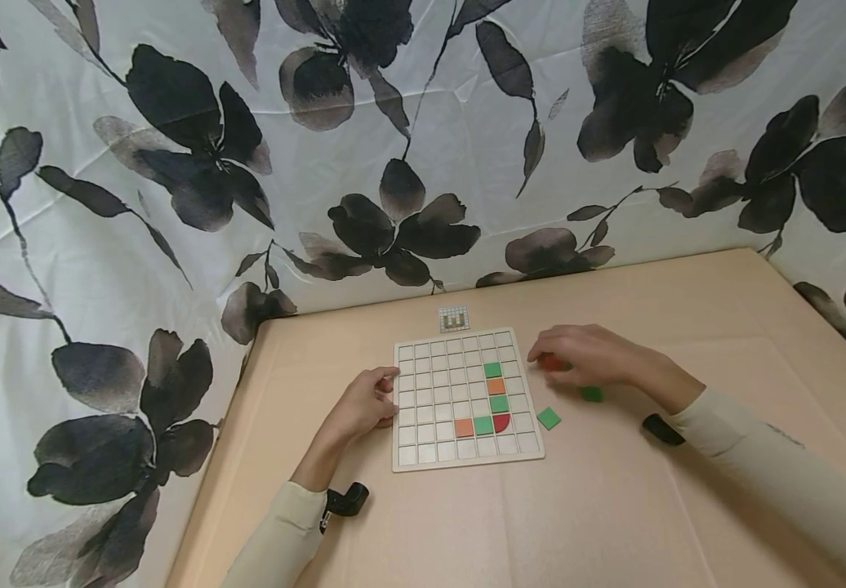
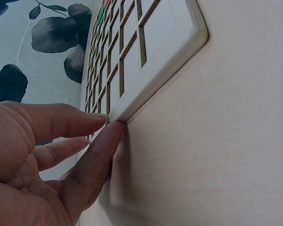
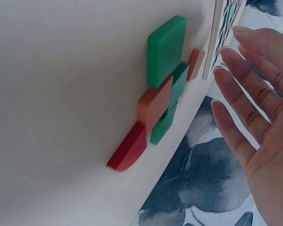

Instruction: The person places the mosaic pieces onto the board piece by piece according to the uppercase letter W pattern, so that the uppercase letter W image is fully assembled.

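Observation:
A white grid board (image 1: 434, 384) lies on the table, with green, orange and red tiles in some of its squares. My left hand (image 1: 360, 404) pinches its left edge; in the left wrist view, the thumb (image 2: 96, 165) meets the side of the rim and the forefinger (image 2: 66, 123) its top. To the right of the board, my right hand (image 1: 595, 355) is held over loose tiles, its fingers relaxed and slightly bent. The right wrist view shows a green square tile (image 3: 167, 52), an orange tile (image 3: 155, 103) and a red rounded tile (image 3: 128, 149) clustered beside that hand.
Behind the board lies a small pattern card (image 1: 454, 318). One green tile (image 1: 549, 418) sits just off the board's right edge, another green tile (image 1: 591, 394) below the right hand. A floral cloth (image 1: 423, 106) hangs along the far edge of the wooden table (image 1: 540, 523).

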The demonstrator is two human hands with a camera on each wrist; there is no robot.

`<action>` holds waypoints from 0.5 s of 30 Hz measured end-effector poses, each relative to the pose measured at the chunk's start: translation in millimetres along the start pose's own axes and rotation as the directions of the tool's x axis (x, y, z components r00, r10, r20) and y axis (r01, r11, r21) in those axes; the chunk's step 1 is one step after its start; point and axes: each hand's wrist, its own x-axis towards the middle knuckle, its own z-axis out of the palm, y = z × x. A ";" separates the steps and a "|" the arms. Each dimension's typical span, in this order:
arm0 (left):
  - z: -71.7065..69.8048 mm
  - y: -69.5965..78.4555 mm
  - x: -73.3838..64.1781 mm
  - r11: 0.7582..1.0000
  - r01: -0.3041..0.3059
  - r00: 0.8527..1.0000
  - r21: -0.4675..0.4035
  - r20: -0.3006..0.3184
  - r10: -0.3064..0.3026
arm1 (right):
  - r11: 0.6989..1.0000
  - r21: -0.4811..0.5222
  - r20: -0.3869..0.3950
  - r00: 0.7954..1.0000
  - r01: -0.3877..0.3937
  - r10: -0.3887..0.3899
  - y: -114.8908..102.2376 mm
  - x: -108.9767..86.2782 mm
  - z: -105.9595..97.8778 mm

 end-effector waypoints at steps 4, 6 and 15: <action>-0.1 -0.3 -0.2 1.000 -0.003 1.000 -0.006 0.002 0.003 | 1.000 0.002 -0.001 1.000 -0.019 0.019 5.1 -4.5 -2.4; -0.2 -0.4 -0.4 1.000 -0.008 1.000 -0.005 0.004 0.008 | 1.000 0.007 0.003 1.000 -0.029 0.029 7.3 -6.2 -3.2; 0.4 -2.8 0.3 1.000 -0.012 1.000 0.012 -0.001 0.012 | 0.995 0.025 0.019 0.995 -0.099 0.098 15.9 -14.4 -3.8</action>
